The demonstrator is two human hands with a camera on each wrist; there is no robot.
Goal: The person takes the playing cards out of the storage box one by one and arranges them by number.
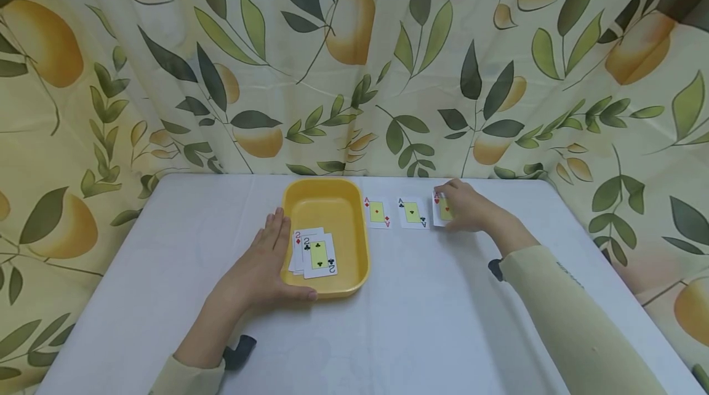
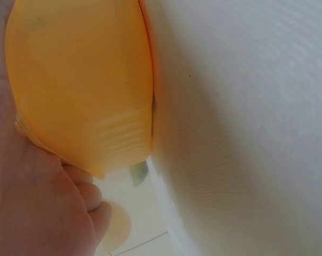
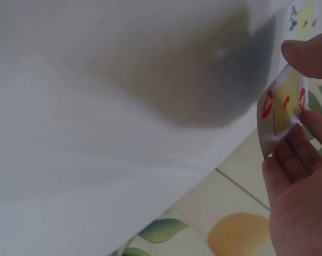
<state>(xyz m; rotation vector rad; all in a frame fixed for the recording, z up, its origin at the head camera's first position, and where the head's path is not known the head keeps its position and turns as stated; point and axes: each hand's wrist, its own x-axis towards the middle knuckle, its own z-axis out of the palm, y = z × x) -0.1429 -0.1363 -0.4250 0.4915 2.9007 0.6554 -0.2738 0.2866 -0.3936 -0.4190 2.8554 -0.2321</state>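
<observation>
My left hand [image 1: 258,263] rests along the left rim of a yellow plastic tray [image 1: 351,284], its fingers straight and its thumb by the near edge. The tray's outer wall [image 2: 80,80] fills much of the left wrist view. My right hand [image 1: 468,207] pinches an ace of hearts playing card [image 3: 281,109] between thumb and fingers, at the right end of a row. The card looks slightly bent in the right wrist view. Left of it lie an ace of clubs [image 1: 412,213] and an ace of diamonds [image 1: 376,213], face up.
Inside the tray, a two of clubs [image 1: 319,255] overlaps a red two [image 1: 297,250] and at least one more card edge. A white cloth [image 1: 415,321] covers the table. Leaf-and-fruit patterned fabric [image 1: 354,93] hangs along the table's back edge.
</observation>
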